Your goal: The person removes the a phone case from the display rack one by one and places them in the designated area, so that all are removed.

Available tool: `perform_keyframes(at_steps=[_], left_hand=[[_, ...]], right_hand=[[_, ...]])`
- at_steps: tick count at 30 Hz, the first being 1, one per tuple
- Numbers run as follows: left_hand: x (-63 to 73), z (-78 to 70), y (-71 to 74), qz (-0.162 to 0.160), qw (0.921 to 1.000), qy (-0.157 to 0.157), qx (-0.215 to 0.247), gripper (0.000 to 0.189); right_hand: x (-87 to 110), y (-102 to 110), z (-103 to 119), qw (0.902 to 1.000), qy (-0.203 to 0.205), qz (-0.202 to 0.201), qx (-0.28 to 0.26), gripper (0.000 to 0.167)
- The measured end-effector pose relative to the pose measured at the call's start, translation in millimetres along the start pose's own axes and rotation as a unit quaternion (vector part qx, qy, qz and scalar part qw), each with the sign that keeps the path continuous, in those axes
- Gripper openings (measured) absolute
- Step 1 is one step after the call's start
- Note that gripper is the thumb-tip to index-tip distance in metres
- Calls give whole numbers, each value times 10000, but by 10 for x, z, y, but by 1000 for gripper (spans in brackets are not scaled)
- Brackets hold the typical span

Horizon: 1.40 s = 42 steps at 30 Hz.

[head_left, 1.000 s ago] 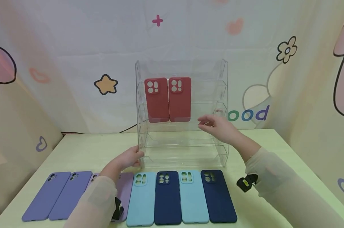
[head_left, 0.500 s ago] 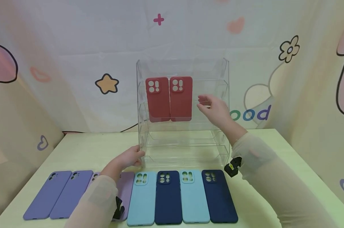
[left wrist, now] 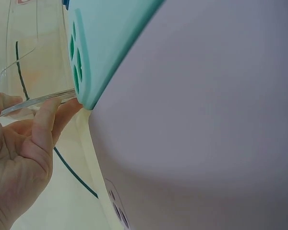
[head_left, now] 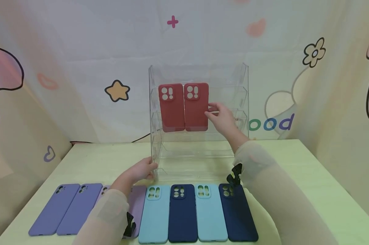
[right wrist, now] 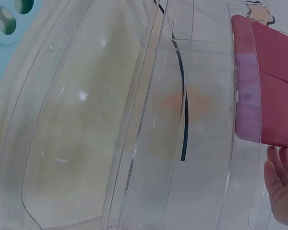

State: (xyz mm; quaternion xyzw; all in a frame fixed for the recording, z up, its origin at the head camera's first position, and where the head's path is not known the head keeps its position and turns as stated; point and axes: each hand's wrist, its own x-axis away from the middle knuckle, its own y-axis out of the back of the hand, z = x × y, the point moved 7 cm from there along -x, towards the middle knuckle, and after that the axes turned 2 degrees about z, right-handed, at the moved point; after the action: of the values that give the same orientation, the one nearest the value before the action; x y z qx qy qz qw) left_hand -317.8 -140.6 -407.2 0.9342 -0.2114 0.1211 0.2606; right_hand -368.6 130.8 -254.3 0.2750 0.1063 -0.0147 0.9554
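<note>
My left hand (head_left: 141, 169) pinches the lower left side panel of a clear tiered display rack (head_left: 199, 153); the left wrist view shows the panel (left wrist: 41, 100) between thumb and fingers. Two red phone cases (head_left: 172, 112) stand side by side in an upper tier of the rack, camera cutouts at the top. My right hand (head_left: 222, 117) is at the right edge of the right-hand red phone case (head_left: 197, 110), fingers loosely bent. In the right wrist view its fingertips (right wrist: 273, 155) are beside that edge; whether they touch it is hard to tell.
A row of phone cases lies in front of the rack: blue-violet (head_left: 54, 211), lilac (head_left: 138, 207), light blue (head_left: 154, 217) and navy (head_left: 183, 217). The left forearm covers part of the row. A patterned curtain (head_left: 80, 88) hangs behind the table (head_left: 111, 153).
My right hand has moved up and left, from the rack's right part to the edge of the right-hand red phone case. The left hand keeps its hold on the rack.
</note>
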Motion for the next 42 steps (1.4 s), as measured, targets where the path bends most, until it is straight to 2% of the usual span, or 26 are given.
perform_keyframes(at_steps=[6, 9, 14, 18, 25, 36, 42], left_hand=[[7, 2, 19, -13, 10000, 64, -64, 54], [9, 3, 24, -40, 9999, 72, -70, 54], [12, -16, -10, -34, 9999, 37, -87, 54], [14, -24, -38, -9, 10000, 39, -49, 54], [18, 4, -14, -50, 9999, 104, -123, 54], [2, -28, -18, -80, 9999, 17, -145, 55], [-1, -15, -6, -72, 9998, 87, -147, 55]], right_hand=[[-25, 5, 1, 10000, 40, -57, 57, 32], [-5, 59, 22, 9997, 148, -213, 6, 32], [116, 235, 102, 9968, 458, -605, -243, 32], [252, 321, 89, 9965, 563, -526, -325, 33], [539, 344, -179, 9990, 415, -34, -152, 37], [1012, 484, -566, 9999, 137, 94, 35, 42], [1231, 563, -738, 9998, -108, 162, 93, 46]])
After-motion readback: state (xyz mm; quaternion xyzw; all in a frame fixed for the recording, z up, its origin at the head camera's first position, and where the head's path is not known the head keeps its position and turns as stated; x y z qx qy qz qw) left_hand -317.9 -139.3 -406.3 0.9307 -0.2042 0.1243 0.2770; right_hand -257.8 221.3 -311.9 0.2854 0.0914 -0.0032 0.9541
